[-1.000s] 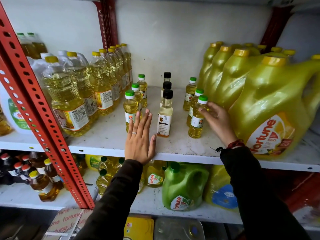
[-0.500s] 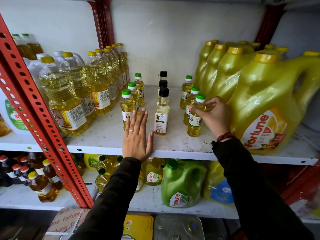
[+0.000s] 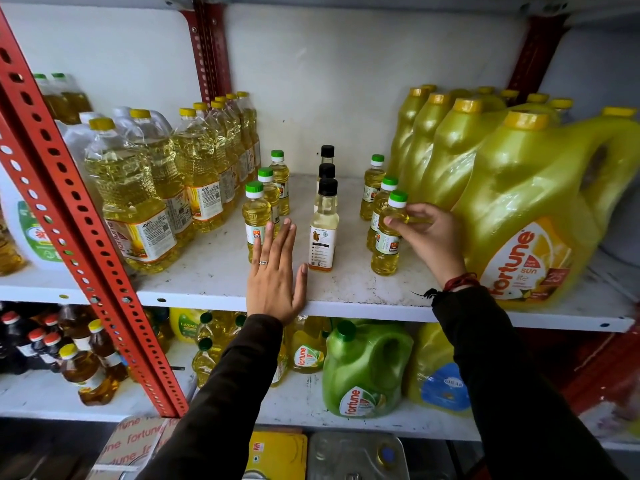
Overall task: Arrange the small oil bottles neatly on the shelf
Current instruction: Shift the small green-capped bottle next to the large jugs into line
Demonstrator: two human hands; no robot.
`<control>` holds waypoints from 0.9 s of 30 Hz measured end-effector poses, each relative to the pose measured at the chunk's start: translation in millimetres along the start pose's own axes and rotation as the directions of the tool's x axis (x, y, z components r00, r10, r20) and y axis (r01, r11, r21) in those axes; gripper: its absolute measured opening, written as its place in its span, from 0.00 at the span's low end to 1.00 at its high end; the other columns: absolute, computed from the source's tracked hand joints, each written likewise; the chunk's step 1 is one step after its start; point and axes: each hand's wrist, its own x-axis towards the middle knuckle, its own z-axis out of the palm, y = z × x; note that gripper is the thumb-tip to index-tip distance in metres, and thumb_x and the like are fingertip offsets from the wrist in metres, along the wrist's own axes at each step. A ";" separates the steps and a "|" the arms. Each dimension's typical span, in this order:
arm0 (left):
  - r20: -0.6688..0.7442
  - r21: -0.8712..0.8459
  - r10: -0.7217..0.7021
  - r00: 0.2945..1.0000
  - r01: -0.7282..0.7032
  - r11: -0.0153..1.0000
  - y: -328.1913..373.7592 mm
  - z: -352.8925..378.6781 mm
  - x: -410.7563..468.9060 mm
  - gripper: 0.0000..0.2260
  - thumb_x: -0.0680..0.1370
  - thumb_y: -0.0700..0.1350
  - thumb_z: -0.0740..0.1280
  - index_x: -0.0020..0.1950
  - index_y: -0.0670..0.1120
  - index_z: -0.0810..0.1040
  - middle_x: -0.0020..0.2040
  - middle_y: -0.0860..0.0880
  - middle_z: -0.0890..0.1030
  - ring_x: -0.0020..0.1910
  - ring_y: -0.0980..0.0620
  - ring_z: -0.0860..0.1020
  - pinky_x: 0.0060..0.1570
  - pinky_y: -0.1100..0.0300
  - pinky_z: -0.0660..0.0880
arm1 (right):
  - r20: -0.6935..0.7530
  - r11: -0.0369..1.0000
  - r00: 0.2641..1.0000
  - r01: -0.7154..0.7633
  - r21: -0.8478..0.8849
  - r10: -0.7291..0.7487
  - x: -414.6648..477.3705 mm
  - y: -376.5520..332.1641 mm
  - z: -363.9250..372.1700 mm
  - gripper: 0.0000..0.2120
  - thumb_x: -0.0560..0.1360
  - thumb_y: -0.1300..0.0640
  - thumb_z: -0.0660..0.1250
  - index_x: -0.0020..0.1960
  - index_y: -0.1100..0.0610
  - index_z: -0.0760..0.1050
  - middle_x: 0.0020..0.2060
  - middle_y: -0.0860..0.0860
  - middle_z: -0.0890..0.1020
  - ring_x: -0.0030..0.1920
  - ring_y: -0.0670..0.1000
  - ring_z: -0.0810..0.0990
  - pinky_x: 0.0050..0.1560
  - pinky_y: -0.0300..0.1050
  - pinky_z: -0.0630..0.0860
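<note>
We saw the left hand (image 3: 275, 271) lying flat on the white shelf (image 3: 214, 271), palm down, fingers extended and held close together, thumb splayed out to the right. A ring sat on one finger. Its fingertips reached the base of the front green-capped bottle (image 3: 256, 220) of the left row; whether they touched it we could not tell. The heel of the hand overhung the shelf's front edge, and the dark sleeve ran down and back toward the camera.

The right hand (image 3: 427, 237) came in from the right, wrist bent, and pinched the front bottle of the right row (image 3: 389, 233) at its shoulder, just under the green cap, with the thumb on the near side and the fingers curled around the far side. That bottle stood upright on the shelf. A red thread band (image 3: 460, 282) circled the wrist above the dark cuff.

The small bottles stood in three rows running front to back in the middle of the shelf: three green-capped on the left, three black-capped bottles (image 3: 323, 230) in the centre, three green-capped on the right. The rows were apart from each other. Large clear oil bottles (image 3: 138, 202) filled the shelf to the left, and yellow jugs (image 3: 526, 209) stood just beside the right row, behind the right hand.
</note>
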 end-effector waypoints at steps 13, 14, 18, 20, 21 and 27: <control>-0.005 0.005 0.012 1.000 -0.012 1.000 0.0 -1.0 0.5 0.32 0.84 0.56 0.51 0.85 0.42 0.55 0.85 0.44 0.56 0.85 0.44 0.49 0.84 0.48 0.42 | -0.011 1.000 1.000 0.001 -0.005 -0.001 -2.5 -0.1 5.9 0.26 0.63 0.47 0.82 0.58 0.54 0.82 0.47 0.48 0.84 0.47 0.44 0.84 0.45 0.35 0.77; -0.007 0.007 0.009 1.000 -0.009 1.000 -0.1 -1.1 0.5 0.32 0.84 0.56 0.51 0.85 0.42 0.55 0.85 0.44 0.56 0.85 0.44 0.49 0.84 0.48 0.41 | -0.006 1.000 1.000 -0.005 0.004 0.005 -2.2 -1.5 4.4 0.26 0.63 0.47 0.82 0.58 0.55 0.82 0.46 0.47 0.84 0.47 0.44 0.84 0.46 0.36 0.78; -0.003 0.006 0.001 1.000 -0.001 1.000 -0.4 -1.8 0.6 0.32 0.84 0.56 0.51 0.85 0.42 0.55 0.85 0.44 0.55 0.85 0.44 0.49 0.84 0.49 0.41 | 0.008 1.000 1.000 -0.016 -0.018 0.016 -9.1 -5.4 -3.1 0.27 0.62 0.46 0.82 0.58 0.55 0.83 0.44 0.40 0.83 0.47 0.39 0.82 0.46 0.36 0.77; -0.002 0.010 0.000 1.000 0.000 1.000 0.9 -1.9 0.1 0.32 0.84 0.56 0.51 0.85 0.42 0.55 0.85 0.44 0.55 0.85 0.44 0.49 0.84 0.49 0.41 | 0.011 0.999 1.000 -0.029 -0.013 0.029 -15.4 -6.2 -7.6 0.26 0.62 0.46 0.82 0.57 0.54 0.83 0.41 0.36 0.82 0.43 0.35 0.83 0.45 0.34 0.77; -0.003 0.012 0.000 1.000 0.000 1.000 1.3 -2.1 0.0 0.32 0.84 0.56 0.51 0.85 0.41 0.55 0.85 0.44 0.55 0.85 0.44 0.49 0.84 0.50 0.41 | 0.014 0.999 0.999 -0.032 -0.009 0.032 -18.7 -7.0 -10.2 0.26 0.61 0.46 0.82 0.56 0.53 0.83 0.41 0.36 0.82 0.42 0.33 0.83 0.44 0.33 0.77; -0.020 -0.011 -0.017 1.000 0.017 1.000 2.8 -3.3 -0.5 0.32 0.83 0.56 0.51 0.85 0.41 0.56 0.85 0.44 0.55 0.85 0.44 0.49 0.84 0.50 0.40 | 0.025 1.000 1.000 -0.017 -0.010 0.017 -38.7 -10.4 -25.6 0.22 0.62 0.46 0.83 0.54 0.50 0.84 0.44 0.41 0.85 0.43 0.37 0.85 0.46 0.37 0.80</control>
